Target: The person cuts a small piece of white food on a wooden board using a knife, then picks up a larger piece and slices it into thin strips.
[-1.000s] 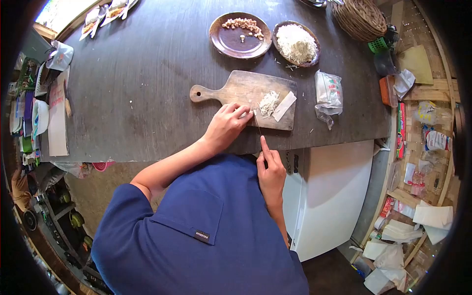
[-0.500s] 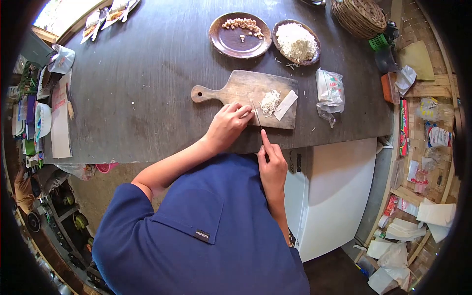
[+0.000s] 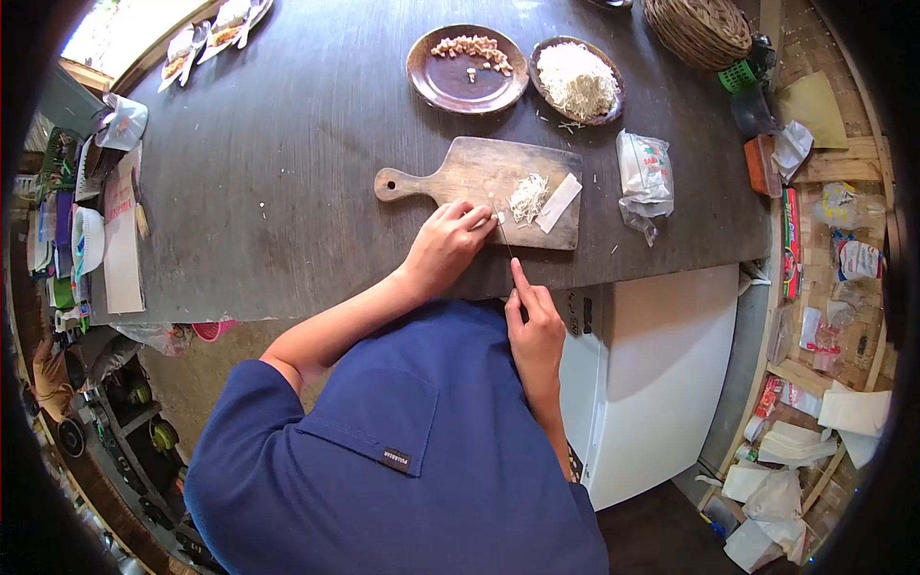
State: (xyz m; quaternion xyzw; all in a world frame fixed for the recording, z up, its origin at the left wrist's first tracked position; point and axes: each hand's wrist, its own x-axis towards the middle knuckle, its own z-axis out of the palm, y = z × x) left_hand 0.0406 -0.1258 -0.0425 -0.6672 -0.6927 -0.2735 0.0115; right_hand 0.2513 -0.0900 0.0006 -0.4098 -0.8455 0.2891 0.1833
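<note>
My left hand presses a small white piece on the lower edge of the wooden cutting board. My right hand is wrapped round the handle of a thin knife, whose blade stands beside my left fingertips. Thin white shreds lie in a small heap right of the blade. Beside them is a flat white slab. Behind the board are a brown plate with small tan pieces and a bowl heaped with white shreds.
A white plastic package lies right of the board. A wicker basket is at the back right. Small filled dishes stand at the far left. Below the table's right part is a white appliance.
Both hands stay at nearly the same spot on the board. The knife and right hand have shifted very slightly, and the whole view has moved a little.
</note>
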